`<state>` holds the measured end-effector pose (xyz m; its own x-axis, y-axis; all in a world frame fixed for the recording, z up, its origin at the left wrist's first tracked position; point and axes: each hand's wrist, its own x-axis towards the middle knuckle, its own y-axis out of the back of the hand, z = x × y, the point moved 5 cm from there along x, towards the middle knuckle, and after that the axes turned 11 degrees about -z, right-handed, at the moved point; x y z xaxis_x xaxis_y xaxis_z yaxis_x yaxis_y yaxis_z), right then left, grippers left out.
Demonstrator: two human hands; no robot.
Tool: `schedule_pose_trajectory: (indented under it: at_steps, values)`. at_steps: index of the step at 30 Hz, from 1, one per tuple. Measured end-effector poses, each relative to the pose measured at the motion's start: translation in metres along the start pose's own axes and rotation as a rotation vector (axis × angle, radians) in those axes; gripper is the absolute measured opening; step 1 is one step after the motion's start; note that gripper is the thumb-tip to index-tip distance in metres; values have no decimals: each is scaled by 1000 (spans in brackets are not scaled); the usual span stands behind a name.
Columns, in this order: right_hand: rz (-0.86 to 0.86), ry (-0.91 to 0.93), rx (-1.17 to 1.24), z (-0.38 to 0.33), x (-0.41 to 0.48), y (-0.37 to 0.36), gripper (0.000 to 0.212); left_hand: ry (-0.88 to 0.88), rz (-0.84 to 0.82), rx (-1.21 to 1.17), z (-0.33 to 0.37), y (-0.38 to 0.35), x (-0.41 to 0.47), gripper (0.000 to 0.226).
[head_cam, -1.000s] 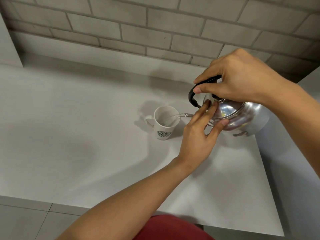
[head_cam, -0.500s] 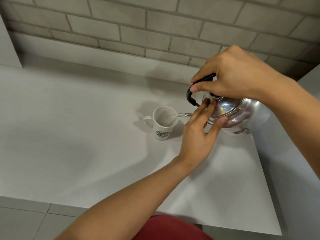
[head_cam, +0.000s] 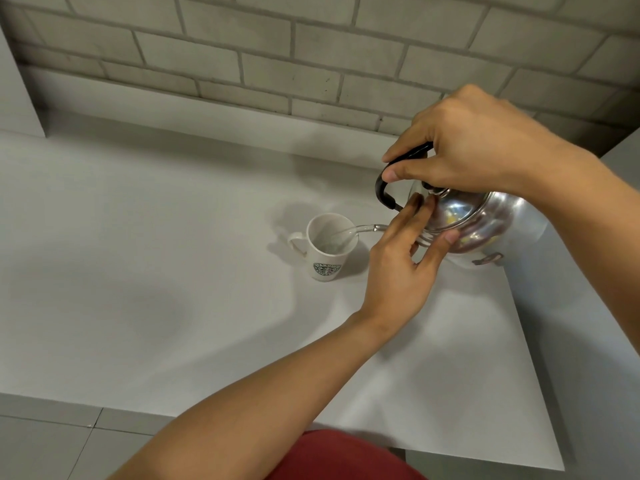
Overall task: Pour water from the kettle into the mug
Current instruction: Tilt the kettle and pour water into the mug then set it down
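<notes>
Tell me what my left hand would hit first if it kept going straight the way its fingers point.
Nothing new, really: the left hand has its fingers already resting on the kettle lid, so it would just press harder into the lid. Past that, probably the black handle, though depth is unclear.

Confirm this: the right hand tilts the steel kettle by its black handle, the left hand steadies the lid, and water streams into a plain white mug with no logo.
One detail is wrong. In the head view the mug carries a green round logo on its side. The rest holds: the right hand tilts the kettle by its black handle, the left hand steadies the lid, and water streams in.
</notes>
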<state>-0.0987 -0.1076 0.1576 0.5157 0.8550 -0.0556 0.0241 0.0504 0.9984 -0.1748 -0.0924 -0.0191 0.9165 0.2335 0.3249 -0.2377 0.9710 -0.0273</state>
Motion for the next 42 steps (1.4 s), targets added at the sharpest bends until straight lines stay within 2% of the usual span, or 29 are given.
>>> schedule_pose_trajectory:
  at_steps: [3,14,26,42]
  values:
    - [-14,-3,4,0,1,0,38,2,8,-6,-1,-1,0,50]
    - [-39,-6,-23,-4,6,0,29,-8,42,-25,-1,0,0,48]
    - [-78,-35,-50,-9,8,4,32,1,41,-60,2,0,1,49]
    - [-38,-7,-35,-4,9,-2,29,23,34,-23,-3,3,-1,48]
